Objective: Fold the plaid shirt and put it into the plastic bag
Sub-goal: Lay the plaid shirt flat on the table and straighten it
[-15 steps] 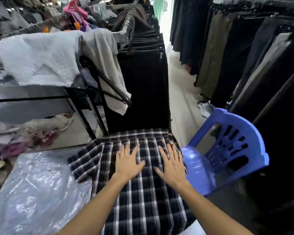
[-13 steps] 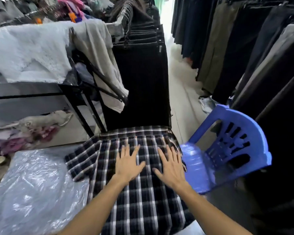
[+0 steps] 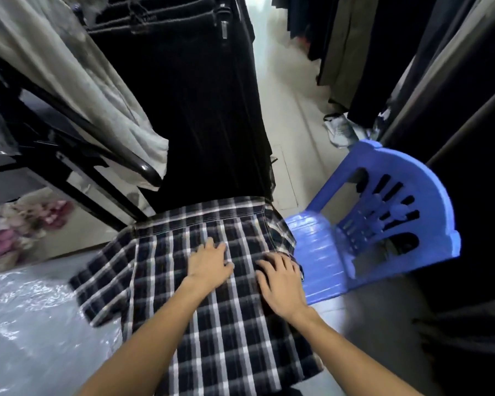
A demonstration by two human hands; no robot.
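The dark plaid shirt [image 3: 166,270] lies spread flat on a low surface in front of me, back side up, one short sleeve sticking out to the left. My left hand [image 3: 209,265] rests palm down on the middle of the shirt, fingers slightly curled. My right hand [image 3: 282,284] presses on the shirt's right edge, its fingers bent onto the cloth. Clear crinkled plastic, the plastic bag [image 3: 32,324], lies flat to the left of the shirt, partly under the sleeve.
A blue plastic chair [image 3: 383,224] stands just right of the shirt. Racks of dark hanging trousers [image 3: 200,110] close in ahead and on the right. A black metal rack [image 3: 69,155] with grey cloth is at the left. A pale floor aisle runs ahead.
The view has tilted down and closer. Both hands have slid nearer to me and to the right, and their fingers have gone from spread flat to curled on the cloth.
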